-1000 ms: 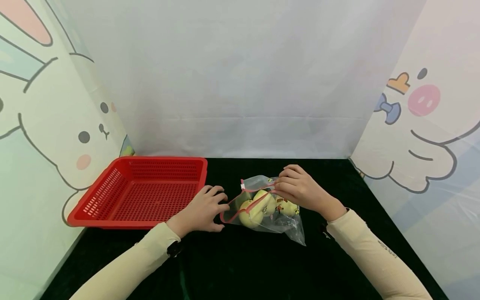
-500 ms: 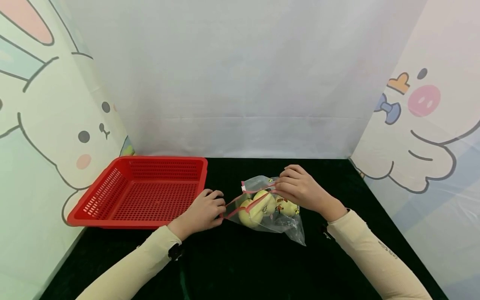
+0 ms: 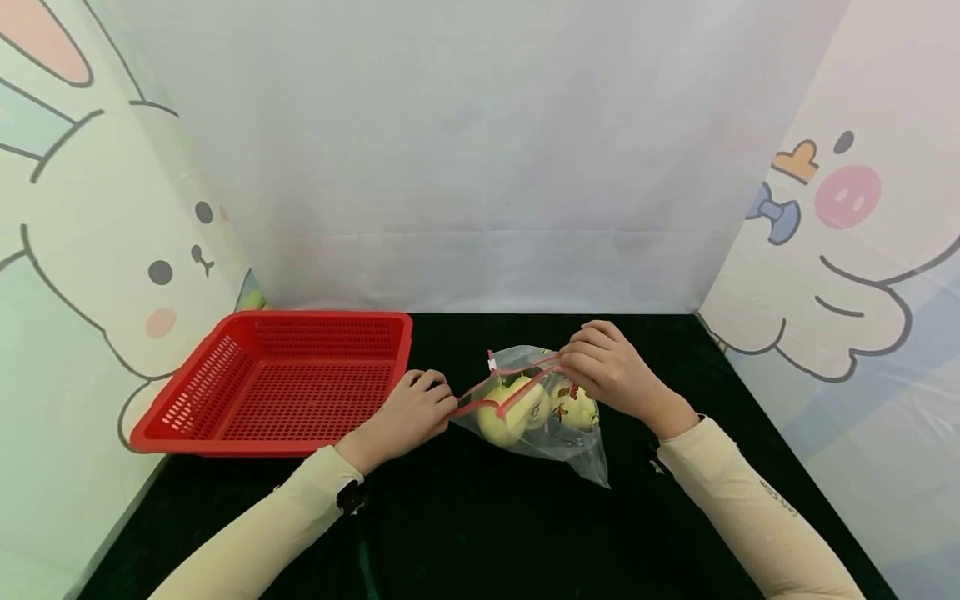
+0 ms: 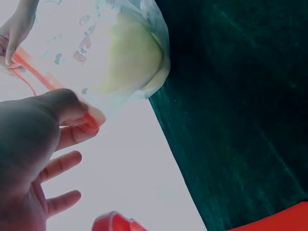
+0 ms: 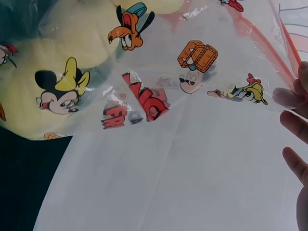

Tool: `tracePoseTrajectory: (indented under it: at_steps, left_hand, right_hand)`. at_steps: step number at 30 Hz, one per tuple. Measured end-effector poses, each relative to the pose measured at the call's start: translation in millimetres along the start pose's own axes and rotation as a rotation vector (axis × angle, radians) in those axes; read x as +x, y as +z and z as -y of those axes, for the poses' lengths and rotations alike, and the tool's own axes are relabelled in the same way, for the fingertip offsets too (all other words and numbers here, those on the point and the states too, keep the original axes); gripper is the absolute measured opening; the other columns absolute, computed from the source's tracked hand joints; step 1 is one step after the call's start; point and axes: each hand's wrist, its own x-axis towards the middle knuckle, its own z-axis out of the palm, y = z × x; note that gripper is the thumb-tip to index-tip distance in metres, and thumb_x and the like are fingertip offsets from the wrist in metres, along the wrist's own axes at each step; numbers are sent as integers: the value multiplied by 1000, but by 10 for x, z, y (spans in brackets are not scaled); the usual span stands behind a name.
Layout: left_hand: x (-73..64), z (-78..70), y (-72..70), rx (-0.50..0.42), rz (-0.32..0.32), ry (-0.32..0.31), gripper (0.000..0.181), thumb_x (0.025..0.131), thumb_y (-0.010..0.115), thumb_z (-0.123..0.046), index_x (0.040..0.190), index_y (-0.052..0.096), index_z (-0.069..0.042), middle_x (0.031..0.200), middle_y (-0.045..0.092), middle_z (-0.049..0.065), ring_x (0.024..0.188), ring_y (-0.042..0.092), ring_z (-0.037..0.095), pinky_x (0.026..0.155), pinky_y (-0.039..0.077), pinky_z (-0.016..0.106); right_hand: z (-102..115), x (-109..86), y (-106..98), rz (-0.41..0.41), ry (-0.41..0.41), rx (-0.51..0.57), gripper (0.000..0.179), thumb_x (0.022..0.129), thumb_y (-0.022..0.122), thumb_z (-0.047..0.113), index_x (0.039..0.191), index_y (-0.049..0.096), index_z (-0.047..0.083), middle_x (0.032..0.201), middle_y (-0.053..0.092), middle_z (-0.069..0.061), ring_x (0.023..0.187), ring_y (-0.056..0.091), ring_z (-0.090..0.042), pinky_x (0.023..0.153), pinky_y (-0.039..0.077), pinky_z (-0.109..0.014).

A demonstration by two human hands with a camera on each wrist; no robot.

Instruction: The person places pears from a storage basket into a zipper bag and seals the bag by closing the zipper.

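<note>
1. Here's the clear bag (image 3: pixel 542 443), five o'clock from the head view's centre, lying on dark green cloth (image 3: pixel 465 533).
2. Left hand (image 3: pixel 405 417), at the bag's nine o'clock, pinches the pink rim (image 3: pixel 527 392); right hand (image 3: pixel 622 373), at two o'clock, pinches its other end.
3. Done: yellowish fruits (image 3: pixel 498 427) are inside, well apart from the red basket (image 3: pixel 247 448) at nine o'clock.
4. Remaining, I'd judge: the mouth gapes, unsealed.

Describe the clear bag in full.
The clear bag looks like thin, wrinkled plastic printed with cartoon characters and red lettering. Red strips edge its parted mouth, with a small white piece. Round yellowish fruits bulge inside. It is right of the red basket; the left hand and right hand pinch opposite ends of its mouth.
</note>
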Motion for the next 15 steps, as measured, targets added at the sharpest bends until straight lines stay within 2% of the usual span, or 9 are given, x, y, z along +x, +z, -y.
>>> tracePoseTrajectory:
  at_steps: [5,9,15]
  left_hand:
    - [19,46,-23,-11,-21,-15,14,87,75,-19,96,64,-17,99,66,1,105,56,26,84,47,45]
    - [57,96,-52,-21,-61,-22,18,87,76,-17,100,64,-15,99,63,3,105,56,28,84,47,47]
    - [137,191,-137,-17,-102,-49,21,87,75,-10,103,62,-12,99,59,7,104,54,31,83,46,52]
  right_hand:
    - [-36,9,-19,-51,2,-23,32,105,52,24,91,73,4,88,71,-8,84,62,-28,84,45,-48]
    - [-60,38,-35,-92,-1,-41,29,104,55,22,89,72,4,89,70,-10,83,62,-30,80,45,-48]
    - [-100,45,-72,-124,14,-73,31,104,54,23,89,70,2,90,69,-13,84,61,-32,81,43,-49]
